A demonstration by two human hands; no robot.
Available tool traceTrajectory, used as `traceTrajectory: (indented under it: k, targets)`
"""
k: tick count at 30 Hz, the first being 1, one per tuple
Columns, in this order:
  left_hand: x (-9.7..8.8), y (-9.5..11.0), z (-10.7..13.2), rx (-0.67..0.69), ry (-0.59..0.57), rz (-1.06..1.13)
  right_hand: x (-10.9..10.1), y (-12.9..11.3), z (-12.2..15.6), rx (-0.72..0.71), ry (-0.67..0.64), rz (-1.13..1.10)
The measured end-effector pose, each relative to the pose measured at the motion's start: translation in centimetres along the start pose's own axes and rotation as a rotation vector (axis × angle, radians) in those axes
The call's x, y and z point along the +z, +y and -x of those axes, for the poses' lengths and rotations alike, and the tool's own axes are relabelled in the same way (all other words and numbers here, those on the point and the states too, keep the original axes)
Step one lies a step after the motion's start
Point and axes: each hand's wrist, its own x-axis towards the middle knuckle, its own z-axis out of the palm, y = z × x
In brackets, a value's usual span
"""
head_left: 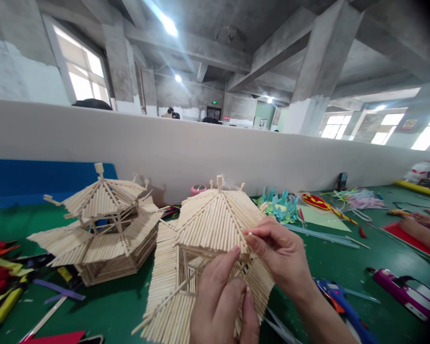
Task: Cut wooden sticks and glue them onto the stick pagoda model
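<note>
A pavilion model (211, 220) built of thin wooden sticks stands in front of me, its sloping roof above an open frame and a wider lower roof. My right hand (284, 255) pinches a small piece of wooden stick (250, 234) between thumb and fingertips at the upper roof's right edge. In front of the model is my left hand (220, 301), its fingers bent and its index fingertip at the lower edge of the upper roof. The left thumb is hidden. To the left stands a second stick pavilion (107, 224) with two roof tiers.
A blue glue gun (347, 306) lies at right, near scissors (281, 329) and a purple device (403, 291). Folded teal paper (277, 205) sits behind. Another person's hands (421, 229) work at far right. A white partition (146, 143) borders the green table (125, 310).
</note>
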Motion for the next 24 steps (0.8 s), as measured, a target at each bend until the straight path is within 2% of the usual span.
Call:
traceTrajectory:
  k: [4, 24]
  targets:
    - [0.50, 0.27, -0.01, -0.011, 0.038, 0.020, 0.06, 0.08, 0.05, 0.010, 0.008, 0.002]
    - [0.63, 0.39, -0.05, -0.017, 0.075, 0.009, 0.04, 0.07, 0.12, 0.028, 0.001, 0.016]
